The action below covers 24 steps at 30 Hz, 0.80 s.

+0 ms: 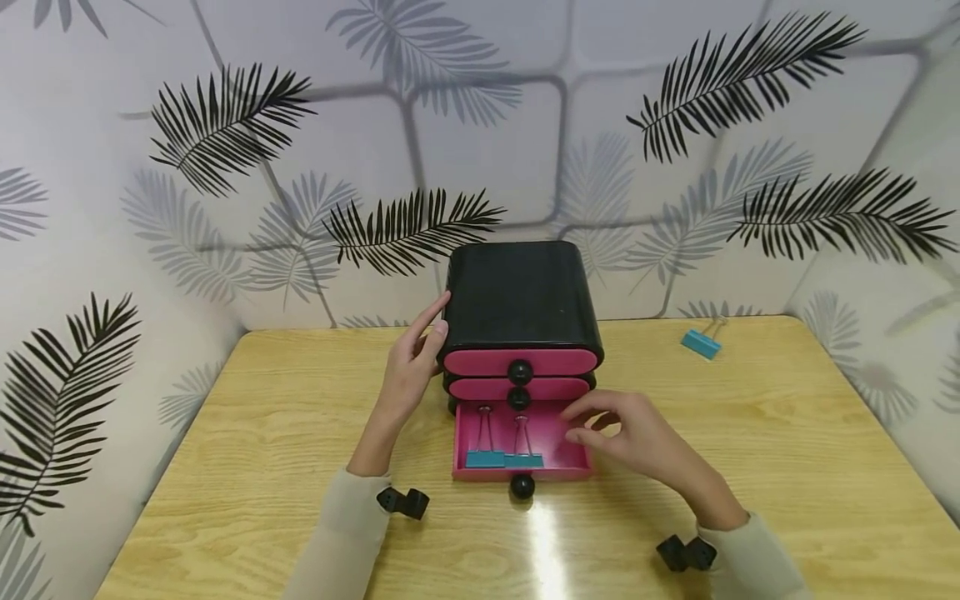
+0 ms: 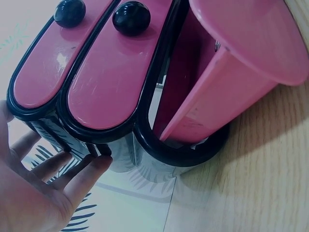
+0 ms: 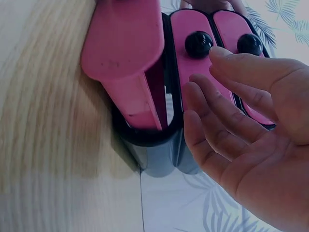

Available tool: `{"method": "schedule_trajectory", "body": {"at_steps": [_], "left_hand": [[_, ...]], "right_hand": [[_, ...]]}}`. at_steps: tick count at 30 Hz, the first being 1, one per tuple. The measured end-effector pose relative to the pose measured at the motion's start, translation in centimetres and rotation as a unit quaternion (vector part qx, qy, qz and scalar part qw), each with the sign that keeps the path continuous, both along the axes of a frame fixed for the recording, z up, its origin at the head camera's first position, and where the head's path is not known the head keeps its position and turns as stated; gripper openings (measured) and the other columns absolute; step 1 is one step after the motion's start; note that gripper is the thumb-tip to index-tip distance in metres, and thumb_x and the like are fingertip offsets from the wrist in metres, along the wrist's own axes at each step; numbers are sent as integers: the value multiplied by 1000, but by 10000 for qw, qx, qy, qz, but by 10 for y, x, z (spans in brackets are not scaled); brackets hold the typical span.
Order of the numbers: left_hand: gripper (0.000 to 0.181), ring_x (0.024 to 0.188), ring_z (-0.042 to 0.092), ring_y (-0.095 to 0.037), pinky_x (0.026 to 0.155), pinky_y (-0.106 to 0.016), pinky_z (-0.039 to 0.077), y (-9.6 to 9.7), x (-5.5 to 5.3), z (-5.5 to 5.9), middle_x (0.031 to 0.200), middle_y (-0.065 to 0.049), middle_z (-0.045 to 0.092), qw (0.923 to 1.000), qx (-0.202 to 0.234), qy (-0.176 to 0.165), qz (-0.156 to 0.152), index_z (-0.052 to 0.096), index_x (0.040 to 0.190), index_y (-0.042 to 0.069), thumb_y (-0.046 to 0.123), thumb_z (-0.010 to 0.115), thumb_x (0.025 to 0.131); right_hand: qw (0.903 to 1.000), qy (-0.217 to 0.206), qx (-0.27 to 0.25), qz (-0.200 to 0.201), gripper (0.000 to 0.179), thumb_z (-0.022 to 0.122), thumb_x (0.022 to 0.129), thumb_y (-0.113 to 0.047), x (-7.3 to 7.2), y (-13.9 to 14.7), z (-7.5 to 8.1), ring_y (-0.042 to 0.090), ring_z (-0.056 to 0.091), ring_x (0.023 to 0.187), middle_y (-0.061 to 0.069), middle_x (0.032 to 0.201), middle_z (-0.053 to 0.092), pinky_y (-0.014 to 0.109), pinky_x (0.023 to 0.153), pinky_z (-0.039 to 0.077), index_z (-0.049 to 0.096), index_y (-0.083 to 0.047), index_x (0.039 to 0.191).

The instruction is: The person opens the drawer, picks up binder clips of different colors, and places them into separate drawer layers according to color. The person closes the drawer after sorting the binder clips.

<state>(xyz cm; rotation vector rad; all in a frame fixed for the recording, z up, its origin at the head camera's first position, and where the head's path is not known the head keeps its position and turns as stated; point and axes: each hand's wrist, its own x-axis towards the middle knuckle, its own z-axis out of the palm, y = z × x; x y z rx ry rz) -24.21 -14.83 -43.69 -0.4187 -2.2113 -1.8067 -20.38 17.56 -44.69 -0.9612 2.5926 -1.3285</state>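
A black drawer unit [image 1: 517,296] with pink drawer fronts stands on the table. Its bottom drawer [image 1: 566,457] is pulled out, and two teal binder clips lie inside side by side, a left clip [image 1: 485,459] and a right clip [image 1: 527,461], wire handles toward the back. My left hand [image 1: 407,375] rests its fingers against the unit's left side; the left wrist view shows these fingers [image 2: 79,179] extended along the black casing. Over the right part of the open drawer hovers my right hand [image 1: 637,437], fingers loosely bent, holding nothing.
A third teal binder clip [image 1: 702,343] lies apart at the table's back right. The wooden table [image 1: 300,417] meets a leaf-patterned wall covering [image 1: 487,150] behind the unit. Round black knobs, such as the bottom drawer's knob [image 1: 522,486], stick out in front.
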Motion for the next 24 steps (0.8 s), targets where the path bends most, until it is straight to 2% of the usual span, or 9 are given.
{"method": "schedule_trajectory", "body": {"at_steps": [3, 5, 10, 13, 18, 24], "left_hand": [[45, 116, 64, -24, 77, -39, 60, -1, 0, -1, 157, 9, 45, 10000, -36, 21, 26, 49, 154, 33, 31, 50, 109], [46, 112, 65, -23, 76, -38, 60, 1, 6, 8, 158, 5, 45, 10000, -86, 8, 23, 48, 155, 27, 28, 50, 109], [47, 99, 64, -17, 76, -46, 60, 8, 22, 33, 159, -6, 44, 9999, -143, -64, 13, 47, 155, 11, 18, 49, 109], [47, 101, 64, -19, 76, -49, 59, 7, 22, 33, 159, -7, 44, 9999, -125, -56, 3, 47, 155, 10, 17, 49, 109], [48, 117, 61, -26, 80, -52, 58, 7, 23, 32, 160, -9, 42, 9999, -87, -104, -28, 46, 156, 9, 18, 49, 109], [48, 109, 59, -28, 81, -59, 56, 7, 23, 33, 161, -9, 41, 9999, -62, -98, -82, 45, 156, 11, 19, 49, 109]], "right_hand": [[9999, 45, -106, -69, 17, 81, 90, -15, -1, 4, 2, 14, 70, 92, 5, 105, 76, 34, 80, 59, 78, -12, 107], [9997, 89, -180, -116, 18, 81, 90, -15, -1, 7, 3, 14, 70, 92, 4, 105, 76, 34, 79, 59, 78, -12, 107], [9990, 264, -271, -220, 19, 81, 90, -14, -3, 17, 6, 14, 71, 92, 3, 104, 76, 33, 78, 59, 78, -11, 108], [9987, 329, -276, -279, 18, 80, 90, -13, -4, 21, 8, 13, 72, 92, 4, 104, 76, 32, 77, 59, 78, -10, 108], [9980, 398, -301, -381, 18, 79, 91, -13, -4, 29, 10, 14, 72, 92, 4, 105, 76, 32, 77, 59, 78, -10, 109], [9966, 505, -303, -577, 17, 79, 91, -11, -9, 38, 11, 13, 72, 92, -3, 105, 76, 32, 78, 59, 78, -13, 108]]}}
